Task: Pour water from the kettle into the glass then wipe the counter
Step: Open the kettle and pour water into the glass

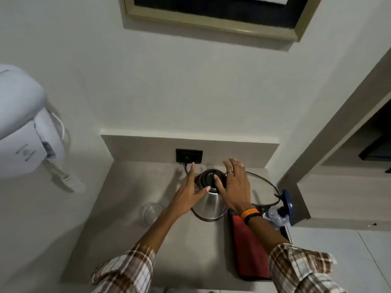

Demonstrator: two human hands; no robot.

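- Wall (190, 81): pale and plain, it fills the upper view, with the lower corner of a gold-framed picture (211, 20) at the top.
- Counter (135, 240): a grey-beige surface with a low upstand at the back, which carries a black socket plate (189, 155). A plug is seated in it.
- Wall-mounted white appliance (23, 127): fixed at far left above the counter level, with a coiled cord hanging below. Blurred; markings not legible.
- Red cloth (249, 248): folded and lying flat at the counter's right side, partly under the right forearm.
- Kettle (211, 201): steel body with a black lid, standing upright on the counter near the back, just right of centre. A black cable loops on the counter to its right.
- Left hand (188, 197): fingers spread, the palm at the kettle's left flank and the thumb across the steel body. Contact appears light; no closed hold.
- Right hand (234, 187): fingers spread, the thumb on the lid and the palm over the kettle's right shoulder. A ring is on one finger, and an orange and black band (250, 215) is on the wrist.
- Glass (152, 212): clear, on the counter just left of the kettle, beside the left wrist. Contents cannot be determined.
- Blue-and-clear object (283, 210): at the right counter edge; identity cannot be determined.
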